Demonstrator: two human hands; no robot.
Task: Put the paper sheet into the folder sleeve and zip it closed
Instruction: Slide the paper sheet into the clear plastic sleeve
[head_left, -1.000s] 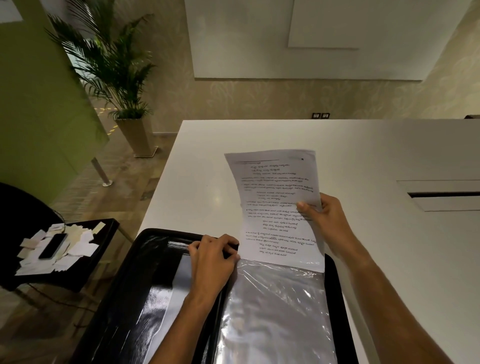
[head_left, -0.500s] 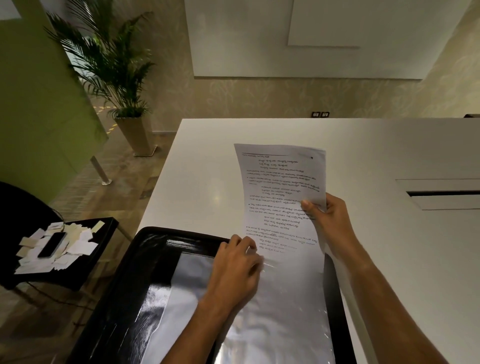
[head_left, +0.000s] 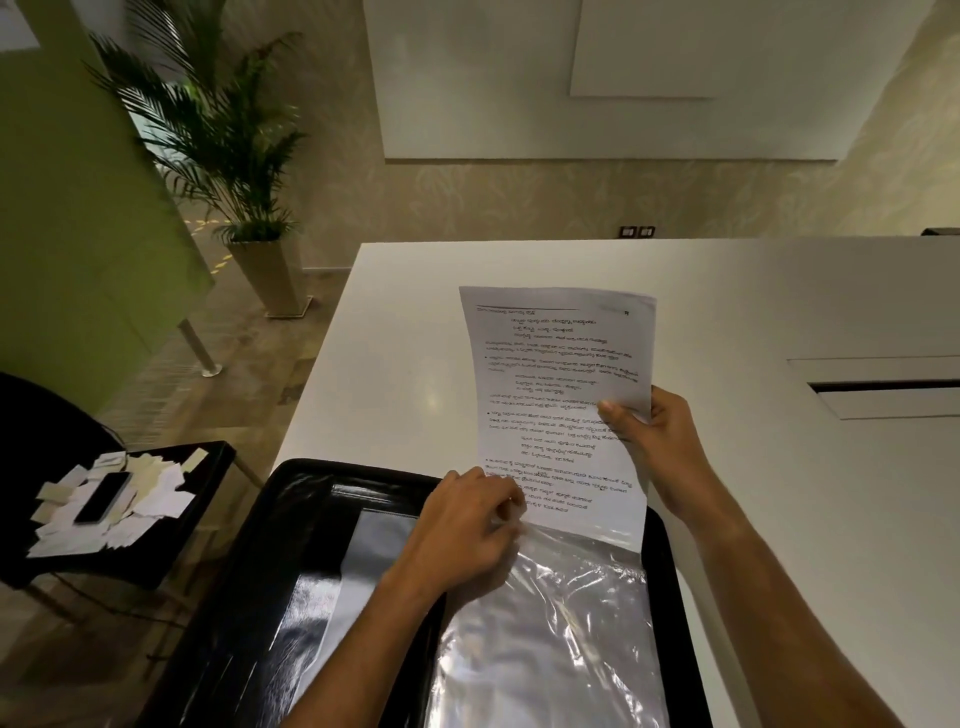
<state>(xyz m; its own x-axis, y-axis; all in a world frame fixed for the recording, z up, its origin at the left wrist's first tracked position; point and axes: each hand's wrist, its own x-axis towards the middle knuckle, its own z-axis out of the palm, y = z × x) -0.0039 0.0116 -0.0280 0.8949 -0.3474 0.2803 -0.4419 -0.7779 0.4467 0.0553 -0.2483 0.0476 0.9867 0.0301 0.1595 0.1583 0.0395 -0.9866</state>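
Observation:
A printed paper sheet (head_left: 561, 395) stands curved above the white table; my right hand (head_left: 660, 447) pinches its right edge, thumb on the front. Its bottom edge meets the top of the clear plastic folder sleeve (head_left: 561, 639), which lies in the open black folder (head_left: 311, 499) at the table's near edge. I cannot tell whether the sheet's edge is inside the sleeve mouth. My left hand (head_left: 462, 525) sits at the sleeve's top left corner beside the sheet's lower left corner. Its fingers are curled and pinch the sleeve edge. No zip is visible.
The white table (head_left: 779, 545) has a recessed slot (head_left: 883, 387) at the right. A black side table (head_left: 171, 561) to the left carries paper scraps and a phone (head_left: 104, 498). A potted palm (head_left: 228, 156) stands on the floor beyond.
My left hand moved right from the folder's middle to the sleeve's top edge. The sheet shifted a little right and its bottom edge came down to the sleeve mouth.

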